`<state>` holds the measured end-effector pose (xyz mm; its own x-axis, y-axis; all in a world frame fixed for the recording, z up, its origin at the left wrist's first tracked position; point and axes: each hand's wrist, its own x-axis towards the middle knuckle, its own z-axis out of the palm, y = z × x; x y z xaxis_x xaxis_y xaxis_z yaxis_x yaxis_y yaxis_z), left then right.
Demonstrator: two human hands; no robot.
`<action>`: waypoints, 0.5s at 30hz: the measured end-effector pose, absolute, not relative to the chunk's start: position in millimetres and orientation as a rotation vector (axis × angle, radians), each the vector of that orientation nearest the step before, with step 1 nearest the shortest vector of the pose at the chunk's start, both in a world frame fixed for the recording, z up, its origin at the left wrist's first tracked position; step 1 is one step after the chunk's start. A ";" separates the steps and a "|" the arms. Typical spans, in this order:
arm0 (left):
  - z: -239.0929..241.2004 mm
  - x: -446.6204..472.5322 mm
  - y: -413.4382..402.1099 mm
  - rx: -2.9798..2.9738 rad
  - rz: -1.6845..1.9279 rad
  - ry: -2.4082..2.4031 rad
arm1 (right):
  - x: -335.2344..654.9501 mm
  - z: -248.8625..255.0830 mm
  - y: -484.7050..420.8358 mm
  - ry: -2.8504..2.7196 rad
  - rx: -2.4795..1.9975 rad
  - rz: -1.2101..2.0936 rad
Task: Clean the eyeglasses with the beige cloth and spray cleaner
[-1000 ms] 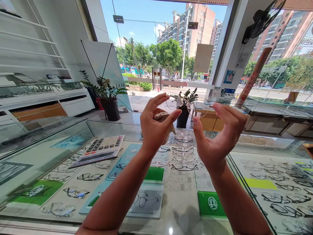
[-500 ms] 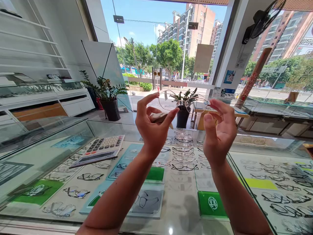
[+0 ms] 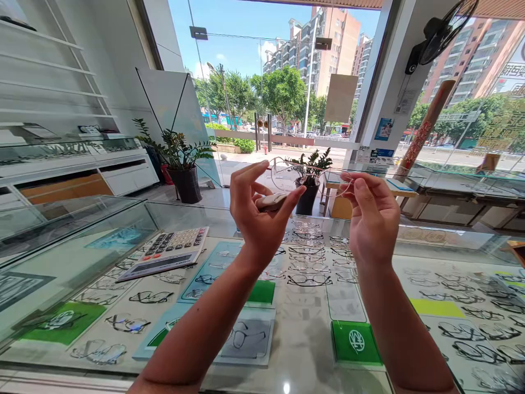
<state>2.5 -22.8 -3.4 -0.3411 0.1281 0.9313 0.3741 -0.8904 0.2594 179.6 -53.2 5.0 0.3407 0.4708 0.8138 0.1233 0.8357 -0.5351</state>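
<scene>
A thin-rimmed pair of eyeglasses (image 3: 287, 175) is raised above the glass counter, roughly level, between my two hands. My left hand (image 3: 257, 216) has its index fingertip at the left end of the frame, and its thumb reaches under the left lens. Curled inside that hand's fingers is a folded greyish-beige piece, which looks like a cloth (image 3: 273, 202). At the other end, my right hand (image 3: 374, 219) pinches the frame's right side between thumb and fingers. The temples are hard to make out.
Beneath my arms, the glass display counter (image 3: 303, 339) contains rows of eyeglasses (image 3: 309, 280) and green cards (image 3: 356, 342). A large calculator (image 3: 168, 251) lies on the left. Potted plants (image 3: 184, 169) stand beyond the counter, before a glass front. A fan (image 3: 438, 38) hangs upper right.
My right hand has turned and closed its thumb and fingers on the eyeglasses' right side. The eyeglasses have tilted, and my left hand has shifted slightly right.
</scene>
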 end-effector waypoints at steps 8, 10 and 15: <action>-4.8 5.6 -23.7 -1.720 -2.383 -0.755 | 190.4 5.5 -49.0 -1.340 -0.602 0.226; -4.0 6.5 -25.1 -1.748 -2.398 -0.762 | 189.3 6.1 -50.3 -1.311 -0.589 0.249; -0.2 8.1 -31.4 -1.813 -2.468 -0.752 | 183.7 8.1 -55.1 -1.216 -0.551 0.317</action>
<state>8.1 -31.4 -0.2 -0.3387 0.2838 0.8971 0.2649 -0.8861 0.3803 183.7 -55.1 8.1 0.3265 0.5125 0.7942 0.0592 0.8275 -0.5584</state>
